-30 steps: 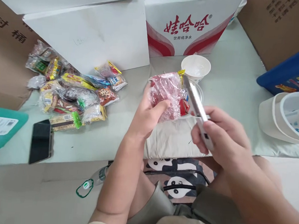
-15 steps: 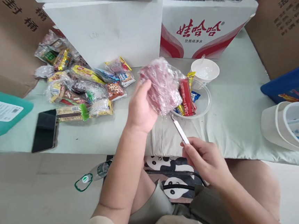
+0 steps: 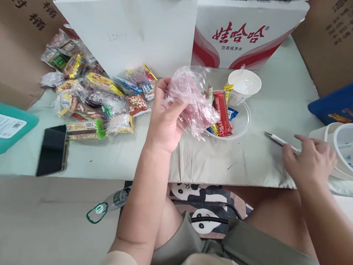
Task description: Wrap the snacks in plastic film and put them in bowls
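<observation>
A crumpled clear plastic bag with pinkish contents (image 3: 194, 105) is in the grip of my left hand (image 3: 166, 121), raised above the table. Just right of it, a clear bowl (image 3: 241, 128) holds a red-wrapped snack (image 3: 221, 114) and other colourful packets. Over at the table's right side, a slim white-handled tool with a dark pointed tip (image 3: 276, 138) lies by my right hand (image 3: 313, 161). The index finger is lifted away from the tool and the thumb is against it. Whether the tip is a blade cannot be made out.
Wrapped snacks (image 3: 105, 99) are heaped at the left near a black phone (image 3: 52, 150) and a green jug (image 3: 3, 129). A white cup (image 3: 245, 83) stands behind the bowl. Nested tubs (image 3: 327, 139) and a blue container (image 3: 349, 100) are at right; white boxes (image 3: 126, 37) line the back.
My right hand has moved right with the white-handled tool, from beside the bag to the table near the tubs, and its fingers have spread. My left hand has turned slightly, still holding the bag.
</observation>
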The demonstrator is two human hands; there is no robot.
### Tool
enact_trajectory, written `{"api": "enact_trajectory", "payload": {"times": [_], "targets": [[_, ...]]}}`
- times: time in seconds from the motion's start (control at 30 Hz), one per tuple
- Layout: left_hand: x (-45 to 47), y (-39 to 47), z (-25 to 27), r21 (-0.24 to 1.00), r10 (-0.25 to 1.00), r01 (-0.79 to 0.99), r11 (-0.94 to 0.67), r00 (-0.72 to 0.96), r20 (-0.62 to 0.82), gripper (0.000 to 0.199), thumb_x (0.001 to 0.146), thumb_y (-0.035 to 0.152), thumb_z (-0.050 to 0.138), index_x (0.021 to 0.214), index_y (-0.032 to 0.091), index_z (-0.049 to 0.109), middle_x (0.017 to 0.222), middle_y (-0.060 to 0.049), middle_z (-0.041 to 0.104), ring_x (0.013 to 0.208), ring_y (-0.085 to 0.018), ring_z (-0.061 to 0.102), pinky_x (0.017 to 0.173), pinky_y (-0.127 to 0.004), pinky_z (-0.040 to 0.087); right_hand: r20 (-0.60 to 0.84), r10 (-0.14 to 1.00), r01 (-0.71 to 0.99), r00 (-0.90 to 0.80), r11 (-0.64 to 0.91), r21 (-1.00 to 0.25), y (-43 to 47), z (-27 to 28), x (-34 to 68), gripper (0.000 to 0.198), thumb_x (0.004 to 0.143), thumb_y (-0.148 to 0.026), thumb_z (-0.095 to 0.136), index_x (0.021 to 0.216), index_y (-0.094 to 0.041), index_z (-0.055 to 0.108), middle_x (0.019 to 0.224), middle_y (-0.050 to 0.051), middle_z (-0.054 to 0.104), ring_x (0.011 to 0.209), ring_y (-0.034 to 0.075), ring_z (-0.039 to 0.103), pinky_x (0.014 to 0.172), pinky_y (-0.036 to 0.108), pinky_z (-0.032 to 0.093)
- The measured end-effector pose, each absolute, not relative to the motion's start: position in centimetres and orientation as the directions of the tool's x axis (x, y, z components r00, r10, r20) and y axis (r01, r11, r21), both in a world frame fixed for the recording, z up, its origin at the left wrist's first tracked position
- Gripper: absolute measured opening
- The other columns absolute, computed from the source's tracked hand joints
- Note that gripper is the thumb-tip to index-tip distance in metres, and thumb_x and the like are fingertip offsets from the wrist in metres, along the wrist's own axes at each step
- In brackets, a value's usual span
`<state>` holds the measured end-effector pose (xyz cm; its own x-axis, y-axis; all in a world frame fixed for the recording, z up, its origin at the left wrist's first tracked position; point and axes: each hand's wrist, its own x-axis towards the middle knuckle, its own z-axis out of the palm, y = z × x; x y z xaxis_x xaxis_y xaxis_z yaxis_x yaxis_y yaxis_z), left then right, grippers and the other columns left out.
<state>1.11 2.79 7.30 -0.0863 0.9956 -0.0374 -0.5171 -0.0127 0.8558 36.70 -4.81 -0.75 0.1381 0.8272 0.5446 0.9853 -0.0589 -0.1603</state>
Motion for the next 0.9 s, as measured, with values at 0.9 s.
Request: {"api": "enact_trajectory", "payload": {"times": [0.9], "targets": [[0.9, 3.7, 7.5, 0.686, 0.926, -0.652, 0.323, 0.068, -0.371, 0.030, 0.099, 0.044, 0.056, 0.103, 0.021, 0.073, 0.100, -0.008, 0.079, 0.126, -0.030, 0.070, 0.102, -0.040, 0.059, 0.630, 0.776, 0.698, 0.004, 0.449, -0.558, -8.2, 3.2, 22.0, 0.015, 0.090, -0.014, 0.056, 0.092, -0.026, 0.065, 0.098, 0.007, 0.061, 0.094, 0.024, 0.065, 0.082, 0.043, 0.054]]}}
